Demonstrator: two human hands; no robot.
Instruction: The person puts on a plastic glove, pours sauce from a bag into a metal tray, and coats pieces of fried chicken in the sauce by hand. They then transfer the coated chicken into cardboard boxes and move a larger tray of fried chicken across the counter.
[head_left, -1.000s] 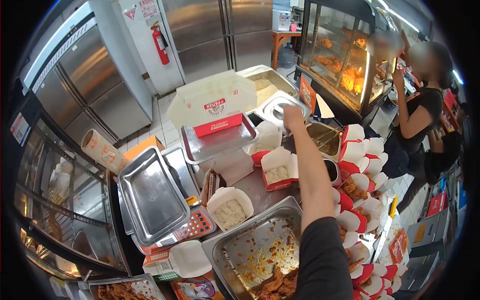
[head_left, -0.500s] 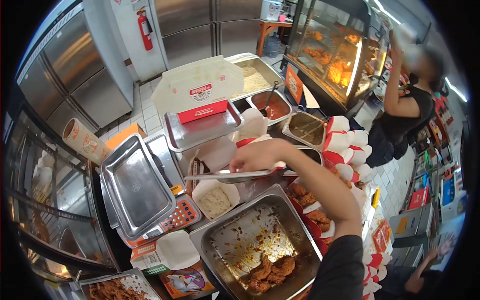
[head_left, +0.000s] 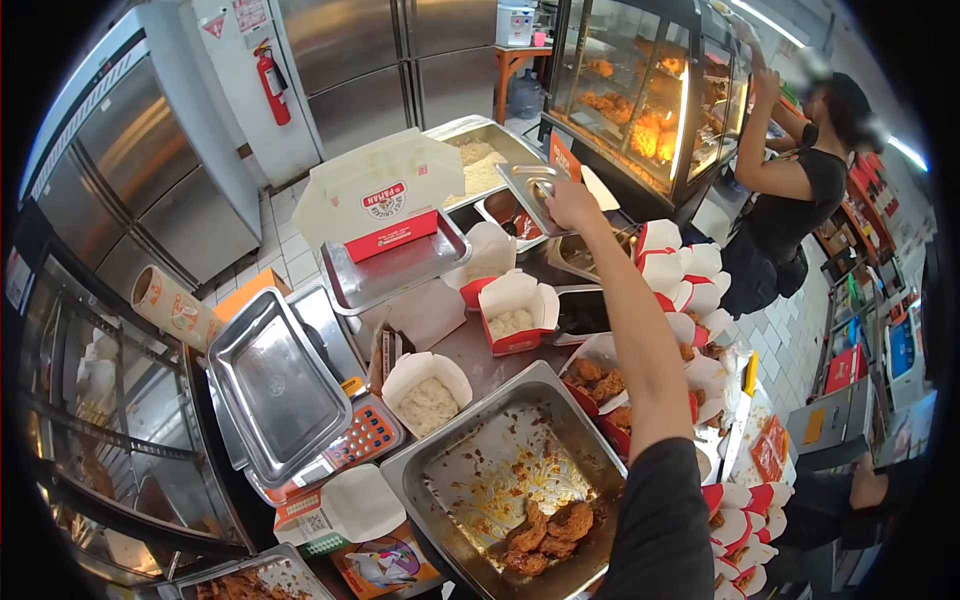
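Note:
My right hand (head_left: 574, 207) reaches far forward, its fingers closed on a metal pan lid (head_left: 522, 203). The lid tilts over the pan of red sauce (head_left: 512, 217) and partly covers it in this view. Just right of my hand lies another steel pan (head_left: 572, 255), partly hidden by my forearm. Below the forearm stand two open red-and-white boxes of rice, a nearer box (head_left: 430, 397) and a farther box (head_left: 516, 325). Dark-glazed fried chicken (head_left: 548, 538) sits in the large steel pan (head_left: 415, 470) beneath my arm. My left hand is out of view.
Open chicken boxes (head_left: 735, 530) crowd the right side. A steel tray (head_left: 275, 380) rests beside an orange-buttoned keypad (head_left: 370, 440) at left. A flat carton (head_left: 385, 185) stands behind another tray. At right, a person (head_left: 800, 200) raises their arms near the lit display case (head_left: 630, 100).
My right hand has carried the lid forward and right, from above the rice boxes to the red sauce pan. The lid went from nearly edge-on to tilted, and the farther rice box is now uncovered.

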